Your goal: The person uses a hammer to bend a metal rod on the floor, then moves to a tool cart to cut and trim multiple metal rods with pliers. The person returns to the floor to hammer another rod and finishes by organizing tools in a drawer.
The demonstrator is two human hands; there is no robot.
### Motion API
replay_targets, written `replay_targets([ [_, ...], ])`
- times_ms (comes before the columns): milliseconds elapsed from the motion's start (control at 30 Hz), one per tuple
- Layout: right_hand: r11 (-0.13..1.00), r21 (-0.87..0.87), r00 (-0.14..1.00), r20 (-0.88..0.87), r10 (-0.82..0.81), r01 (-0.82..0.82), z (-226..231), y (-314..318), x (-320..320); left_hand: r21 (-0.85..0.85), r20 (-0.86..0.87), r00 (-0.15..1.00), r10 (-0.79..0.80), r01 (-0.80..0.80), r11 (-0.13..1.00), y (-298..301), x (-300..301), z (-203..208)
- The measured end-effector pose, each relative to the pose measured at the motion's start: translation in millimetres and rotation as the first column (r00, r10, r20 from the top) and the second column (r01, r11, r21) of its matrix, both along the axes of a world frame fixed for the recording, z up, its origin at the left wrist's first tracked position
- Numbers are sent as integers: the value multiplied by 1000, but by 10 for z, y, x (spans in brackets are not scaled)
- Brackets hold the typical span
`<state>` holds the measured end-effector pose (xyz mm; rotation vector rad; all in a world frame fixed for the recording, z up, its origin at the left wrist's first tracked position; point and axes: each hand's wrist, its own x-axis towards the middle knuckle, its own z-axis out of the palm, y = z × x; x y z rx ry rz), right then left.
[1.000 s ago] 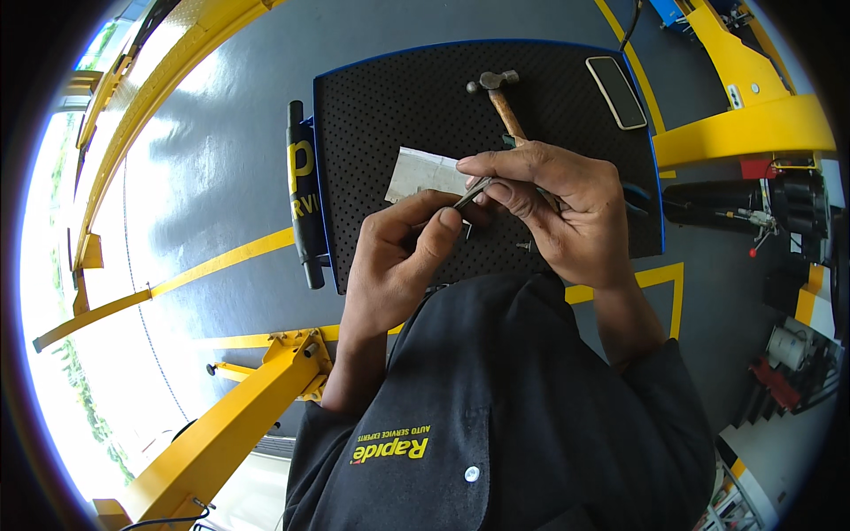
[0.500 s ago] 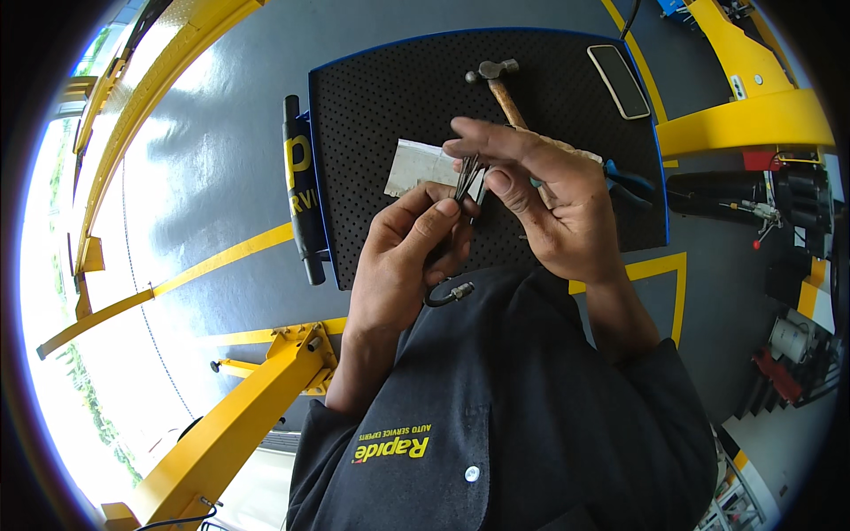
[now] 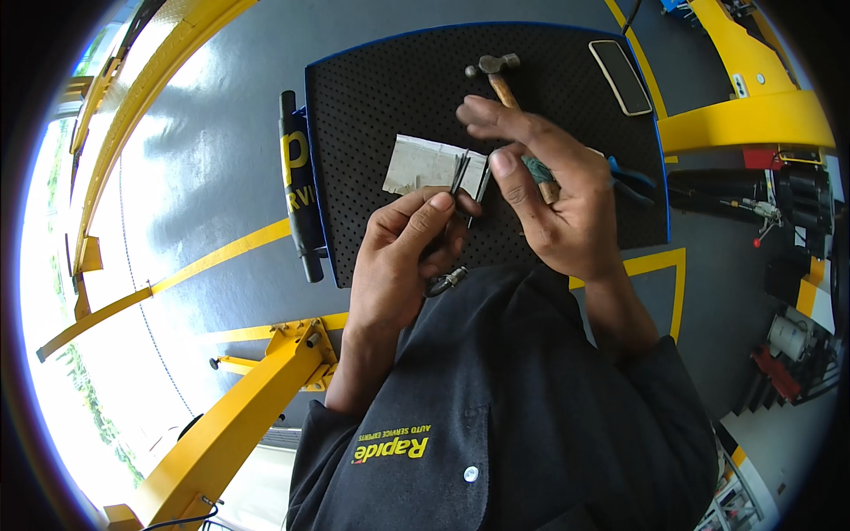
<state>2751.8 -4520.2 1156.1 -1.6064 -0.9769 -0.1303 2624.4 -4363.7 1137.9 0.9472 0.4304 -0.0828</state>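
A smooth grey floor [image 3: 239,159] spreads beneath everything, and a square-edged yellow metal post [image 3: 230,416] slants across the lower left. The surface [image 3: 381,97] is a black, finely dimpled mat with a blue rim; matte dark cloth of a garment [image 3: 567,398] fills the foreground. A hammer [image 3: 502,87] with a rounded steel head and wooden handle lies toward the far side. The hands are apart: the right hand [image 3: 567,186] is spread, fingertips blurred, while the left hand [image 3: 398,239] pinches thin dark strands [image 3: 459,170]. A flat, rounded-corner phone [image 3: 620,78] rests at far right. A pale, stiff-looking sheet [image 3: 421,166] lies behind the strands, which point up over it. Below the left hand shows a curved black tube [image 3: 437,287] with a metal fitting [image 3: 456,277]; whether fingers grip it, I cannot tell.
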Motion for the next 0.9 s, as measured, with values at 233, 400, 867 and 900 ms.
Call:
replay_targets([
  [233, 749, 169, 762, 259, 593, -641, 581, -56, -500, 99, 28, 999, 36, -39, 994, 119, 11, -120],
  [400, 751, 315, 808, 111, 579, -581, 404, 98, -487, 182, 33, 996, 81, -86, 980, 175, -110, -114],
  [867, 947, -290, 969, -237, 68, -137, -987, 174, 52, 223, -143, 981, 129, -95, 970, 65, -447, -137],
  [900, 944, -309, 993, -64, 100, -114, -1228, 349, 74, 225, -144, 981, 131, -96, 970, 44, -444, -148],
])
